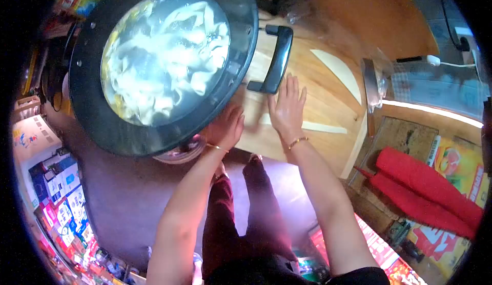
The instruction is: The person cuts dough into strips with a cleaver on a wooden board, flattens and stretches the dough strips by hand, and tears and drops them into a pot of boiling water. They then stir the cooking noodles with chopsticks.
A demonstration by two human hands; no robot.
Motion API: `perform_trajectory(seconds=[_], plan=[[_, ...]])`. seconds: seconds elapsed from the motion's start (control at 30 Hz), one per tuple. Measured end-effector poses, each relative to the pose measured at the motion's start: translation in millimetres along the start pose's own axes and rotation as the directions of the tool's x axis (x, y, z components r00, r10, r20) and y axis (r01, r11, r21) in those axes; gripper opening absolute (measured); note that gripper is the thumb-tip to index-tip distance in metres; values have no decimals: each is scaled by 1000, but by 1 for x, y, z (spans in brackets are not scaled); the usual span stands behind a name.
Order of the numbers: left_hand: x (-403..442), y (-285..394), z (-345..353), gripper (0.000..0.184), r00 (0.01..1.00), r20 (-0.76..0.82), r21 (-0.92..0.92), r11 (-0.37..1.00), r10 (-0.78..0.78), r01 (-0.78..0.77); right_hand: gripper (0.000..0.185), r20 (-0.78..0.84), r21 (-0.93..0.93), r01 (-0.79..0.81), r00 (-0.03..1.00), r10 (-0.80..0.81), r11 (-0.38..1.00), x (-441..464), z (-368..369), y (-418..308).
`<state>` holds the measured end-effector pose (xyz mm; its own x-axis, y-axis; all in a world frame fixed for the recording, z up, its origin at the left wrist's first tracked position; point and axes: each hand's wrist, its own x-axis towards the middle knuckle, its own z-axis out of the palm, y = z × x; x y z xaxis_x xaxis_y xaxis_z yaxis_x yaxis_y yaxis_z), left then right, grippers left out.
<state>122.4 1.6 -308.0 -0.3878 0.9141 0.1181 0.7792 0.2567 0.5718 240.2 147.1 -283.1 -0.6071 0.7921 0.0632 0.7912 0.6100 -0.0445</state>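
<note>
A large dark wok [215, 116] holds wide white noodles [169, 54] in steaming liquid. Its black handle [279, 62] juts out over a wooden board [318, 105]. My right hand [288, 108] is on the board just below that handle, fingers straight and empty. Beside its wrist runs a thin pale strip of dough [325, 127]. A half-moon sheet of dough [341, 75] lies farther right on the board. My left hand [228, 126] is near the board's left edge, below the wok's rim, fingers stretched out; the rim hides part of it.
Red folded cloth [425, 187] lies on a wooden surface at the right, by yellow printed packaging [458, 167]. Clear plastic wrap [376, 80] stands at the board's right edge. A power cord [453, 63] runs at the upper right. Boxes [56, 182] are stacked at the left.
</note>
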Motion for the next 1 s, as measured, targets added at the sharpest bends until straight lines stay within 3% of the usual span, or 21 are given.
perform_trajectory(seconds=[0.07,0.17,0.2,0.23,0.3,0.43,0.5,0.6,0.73,0.83,0.9,0.93,0.97,1.0], plan=[[15,-3,3,22,999,-47,-3,1000,-11,11,57,-6,22,-6,1000,6,1000,3,-2,0],[3,-9,16,23,997,55,-54,997,-50,53,56,61,47,-18,998,15,999,4,-7,4],[7,-7,15,23,998,29,-178,982,-55,59,56,50,34,-16,999,14,999,6,-4,4],[5,-4,10,23,998,29,-181,982,-52,56,56,35,24,-14,999,13,1000,6,-3,4],[11,-1,-3,25,998,65,-21,1000,5,-4,55,1,26,-9,1000,8,1000,10,-3,3],[12,-14,18,26,999,-30,-167,986,24,-28,54,-16,169,-7,1000,9,986,4,-3,16],[9,-2,6,19,994,-90,-58,996,56,-62,52,39,113,-88,996,84,990,-1,-3,36],[11,-4,6,20,985,-130,-11,993,117,-119,50,-35,101,-42,998,45,994,-3,-1,45],[15,-12,21,20,984,-142,-31,993,109,-115,51,6,73,-42,999,42,996,-8,-8,45],[5,-6,20,20,996,-61,-63,996,65,-68,52,-21,84,-50,998,52,995,-3,-7,48],[4,-12,29,21,992,-121,-157,986,43,-61,51,-5,65,-65,998,66,996,-5,-10,49],[7,-10,19,22,995,-66,-48,996,68,-72,51,-9,89,-65,998,66,994,-5,-8,49],[11,-15,26,22,995,-71,-51,996,73,-77,50,-3,116,-67,998,67,991,-7,-6,50],[2,-24,38,22,999,-43,-208,978,-3,-6,49,-43,165,-50,997,58,985,-9,-7,50]])
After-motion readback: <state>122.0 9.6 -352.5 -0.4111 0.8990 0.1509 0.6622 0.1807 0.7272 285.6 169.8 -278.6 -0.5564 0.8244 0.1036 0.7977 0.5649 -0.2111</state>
